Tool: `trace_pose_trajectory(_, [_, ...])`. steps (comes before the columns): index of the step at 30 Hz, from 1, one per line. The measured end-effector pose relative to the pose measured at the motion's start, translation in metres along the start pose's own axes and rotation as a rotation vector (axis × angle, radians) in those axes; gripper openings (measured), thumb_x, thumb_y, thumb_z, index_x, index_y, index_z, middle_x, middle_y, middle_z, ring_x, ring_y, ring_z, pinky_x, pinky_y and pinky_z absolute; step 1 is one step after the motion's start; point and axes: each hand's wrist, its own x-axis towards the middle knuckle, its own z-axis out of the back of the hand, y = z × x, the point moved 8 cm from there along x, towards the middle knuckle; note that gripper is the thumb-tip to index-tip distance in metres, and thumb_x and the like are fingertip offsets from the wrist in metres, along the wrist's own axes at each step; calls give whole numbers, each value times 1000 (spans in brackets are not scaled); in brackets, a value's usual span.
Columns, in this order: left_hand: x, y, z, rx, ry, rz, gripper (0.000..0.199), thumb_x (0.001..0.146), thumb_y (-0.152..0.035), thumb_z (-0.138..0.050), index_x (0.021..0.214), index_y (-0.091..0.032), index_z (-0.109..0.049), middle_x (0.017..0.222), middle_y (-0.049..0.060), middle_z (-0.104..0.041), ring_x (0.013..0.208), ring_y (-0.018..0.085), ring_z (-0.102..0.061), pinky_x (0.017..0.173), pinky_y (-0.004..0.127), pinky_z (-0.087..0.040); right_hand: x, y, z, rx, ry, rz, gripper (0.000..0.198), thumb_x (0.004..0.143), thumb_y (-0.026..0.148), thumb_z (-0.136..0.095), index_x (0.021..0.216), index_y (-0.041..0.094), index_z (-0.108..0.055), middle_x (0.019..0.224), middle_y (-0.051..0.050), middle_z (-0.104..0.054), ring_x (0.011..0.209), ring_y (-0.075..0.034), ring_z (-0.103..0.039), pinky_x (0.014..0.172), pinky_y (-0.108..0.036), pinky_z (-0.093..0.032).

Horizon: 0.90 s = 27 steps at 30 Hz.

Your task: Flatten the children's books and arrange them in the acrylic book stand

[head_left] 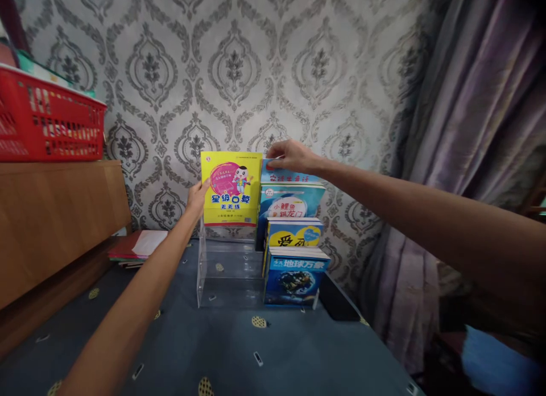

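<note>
My left hand [197,198] grips the left edge of a yellow workbook [232,214] with a pink circle and a cartoon child on its cover. The workbook stands upright at the back left of a clear acrylic stepped book rack [232,293]. My right hand [290,155] pinches the top edge of a light blue book [307,178] in the back row, thumb in front and other fingers partly hidden. In front of it, in descending tiers, are a teal book [313,197], a yellow and blue book [273,236] and a blue book with a globe picture [294,282].
A dark flat object [339,299] lies right of the rack on the grey-blue patterned tablecloth [239,356]. At left, a red plastic basket [51,117] sits on a wooden cabinet [63,225], with a paper stack [136,245] beside it. A purple-grey curtain [447,157] hangs at right.
</note>
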Motion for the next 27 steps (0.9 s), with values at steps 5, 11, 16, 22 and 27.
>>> trace_pose_trajectory(5, [0, -1, 1, -30, -7, -2, 42, 67, -48, -87, 86, -15, -70, 79, 4, -78, 78, 21, -75, 74, 30, -61, -2, -5, -1, 83, -15, -12, 13, 70, 19, -75, 82, 19, -72, 85, -5, -76, 82, -23, -69, 72, -33, -55])
trace_pose_trajectory(11, [-3, -6, 0, -59, 39, 31, 36, 73, -40, -85, 94, -13, -72, 87, 7, -80, 80, 21, -76, 81, 33, -62, 0, -5, -4, 163, 18, -20, 11, 69, 18, -75, 78, 20, -70, 81, -4, -75, 80, -22, -69, 71, -33, -57])
trace_pose_trajectory(16, [-4, -4, -3, -50, 125, 111, 32, 84, -39, -77, 100, -12, -72, 90, 9, -80, 82, 24, -77, 86, 38, -62, 0, -5, -5, 166, 29, -19, 25, 72, 15, -75, 96, 20, -71, 95, -6, -78, 91, -25, -71, 78, -36, -59])
trace_pose_trajectory(22, [-10, -5, -11, -13, 196, 184, 40, 94, -48, -63, 110, -13, -73, 105, 12, -79, 100, 30, -75, 95, 44, -60, 1, -4, -12, 225, 107, -37, 39, 76, 12, -69, 114, 18, -68, 111, -11, -77, 95, -27, -72, 81, -40, -60])
trace_pose_trajectory(27, [-12, -7, -17, -86, 219, 184, 49, 98, -57, -49, 120, -18, -70, 114, 10, -77, 115, 31, -69, 100, 46, -57, 0, 2, -11, 182, 104, -26, 34, 81, 19, -70, 115, 20, -68, 103, -8, -79, 89, -24, -72, 79, -36, -59])
